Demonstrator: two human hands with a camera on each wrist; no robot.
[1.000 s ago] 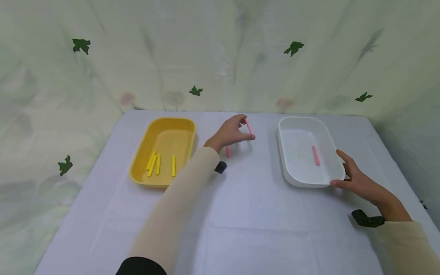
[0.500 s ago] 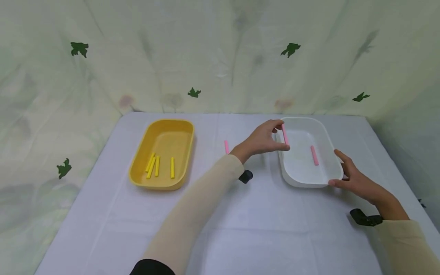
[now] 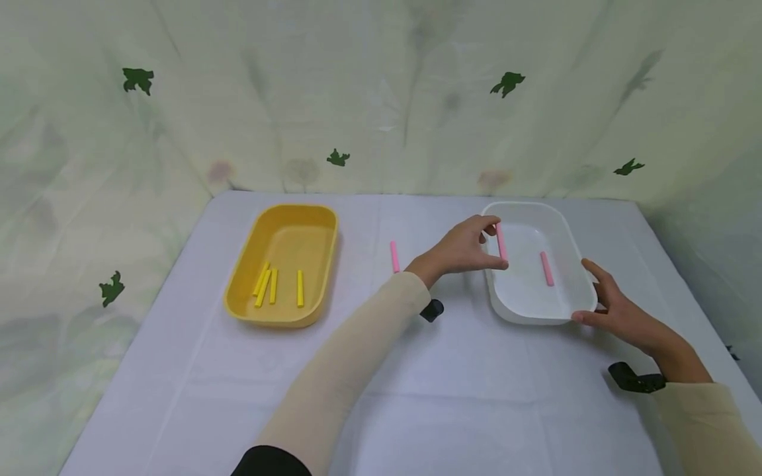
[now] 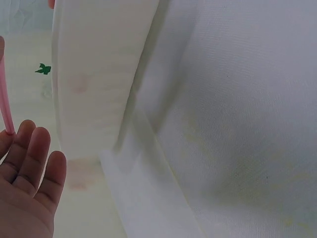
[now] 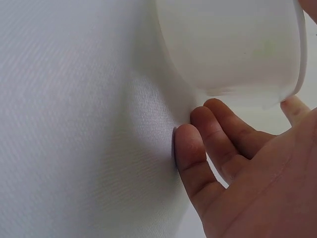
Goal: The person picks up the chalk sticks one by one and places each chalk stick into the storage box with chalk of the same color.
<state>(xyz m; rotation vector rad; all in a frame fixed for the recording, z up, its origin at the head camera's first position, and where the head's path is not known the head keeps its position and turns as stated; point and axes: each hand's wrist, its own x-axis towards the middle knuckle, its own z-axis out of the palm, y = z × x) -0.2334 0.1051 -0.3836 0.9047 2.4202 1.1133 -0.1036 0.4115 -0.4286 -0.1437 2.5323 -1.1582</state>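
Note:
Between thumb and fingertips my left hand (image 3: 461, 248) pinches a pink chalk stick (image 3: 502, 240) by its two ends. That stick is over the left edge of a white tray (image 3: 518, 309), and the left wrist view catches part of the same chalk stick (image 4: 5, 99) at its edge. A second pink chalk stick (image 3: 546, 269) lies inside the tray. My right hand (image 3: 619, 314) holds the tray's near right corner, thumb in front and forefinger along the side; its other fingers sit low beside the tray wall (image 5: 233, 49). Another pink chalk stick (image 3: 395, 256) lies on the cloth behind my left wrist.
A yellow tray (image 3: 280, 319) stands at the left with several yellow chalk sticks (image 3: 300, 289) in it. White cloth (image 3: 440, 396) covers the table. A pale patterned curtain (image 3: 381, 99) hangs along the back and sides.
My left hand has carried its pink chalk stick rightward from mid-table to the white tray, and has lowered slightly since half a second ago. The right hand stays at the tray's corner.

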